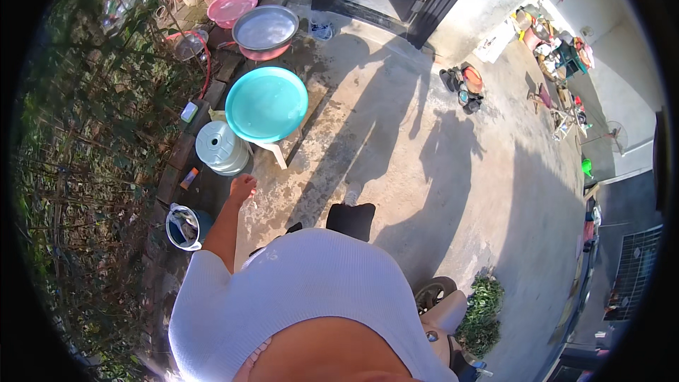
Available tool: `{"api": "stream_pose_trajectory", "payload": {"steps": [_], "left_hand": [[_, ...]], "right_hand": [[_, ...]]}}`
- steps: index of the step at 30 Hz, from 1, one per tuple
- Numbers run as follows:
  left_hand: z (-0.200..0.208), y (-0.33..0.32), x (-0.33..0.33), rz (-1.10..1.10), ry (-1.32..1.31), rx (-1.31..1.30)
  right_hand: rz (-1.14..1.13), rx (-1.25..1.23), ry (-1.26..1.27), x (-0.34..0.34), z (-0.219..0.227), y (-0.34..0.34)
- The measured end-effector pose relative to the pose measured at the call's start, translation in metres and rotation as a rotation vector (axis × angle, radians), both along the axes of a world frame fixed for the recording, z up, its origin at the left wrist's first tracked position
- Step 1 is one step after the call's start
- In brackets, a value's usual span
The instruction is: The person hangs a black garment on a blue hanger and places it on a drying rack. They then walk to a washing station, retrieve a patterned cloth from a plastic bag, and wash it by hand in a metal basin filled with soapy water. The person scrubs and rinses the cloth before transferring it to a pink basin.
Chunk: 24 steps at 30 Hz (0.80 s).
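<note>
Pale jug (pixel 223 155) is stood at the planted edge of the concrete (pixel 396 201), just beside the turquoise basin (pixel 266 102) and the pale stool (pixel 277 154). Stiff, smooth plastic is to be expected, light if empty, heavy and slippery if filled; it would best be held round its shoulder, with the base supported. Near it, the left hand (pixel 242 187) is held with its fingers curled; whether they are fully closed cannot be told.

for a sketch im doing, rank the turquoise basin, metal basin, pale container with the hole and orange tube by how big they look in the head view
1. Turquoise basin
2. Metal basin and pale container: too alike to rank
3. Orange tube
</note>
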<state>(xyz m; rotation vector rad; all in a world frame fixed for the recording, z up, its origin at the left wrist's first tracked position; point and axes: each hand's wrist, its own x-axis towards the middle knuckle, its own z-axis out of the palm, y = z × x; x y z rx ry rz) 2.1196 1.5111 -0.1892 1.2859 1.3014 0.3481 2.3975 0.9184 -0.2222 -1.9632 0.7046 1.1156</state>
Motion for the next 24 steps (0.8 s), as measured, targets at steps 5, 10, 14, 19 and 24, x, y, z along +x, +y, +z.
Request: {"api": "stream_pose_trajectory", "payload": {"steps": [5,10,14,19,24], "left_hand": [[0.021,0.058,0.155,0.289,0.030,-0.003],[0.058,0.124,0.246,0.154,0.131,0.124],[0.046,0.195,0.325,0.333,0.023,0.030],[0.009,0.315,0.390,0.523,0.052,-0.025],[0.018,0.393,0.451,0.673,0.008,-0.265]], "right_hand": [[0.137,-0.004,0.097,0.190,-0.007,0.116],[0.300,0.102,-0.074,0.432,0.006,0.339],[0.432,0.180,-0.331,0.630,0.030,0.557],[0.567,0.318,-0.357,0.683,0.047,0.835],[1.080,0.138,-0.077,0.705,0.007,1.013]]}}
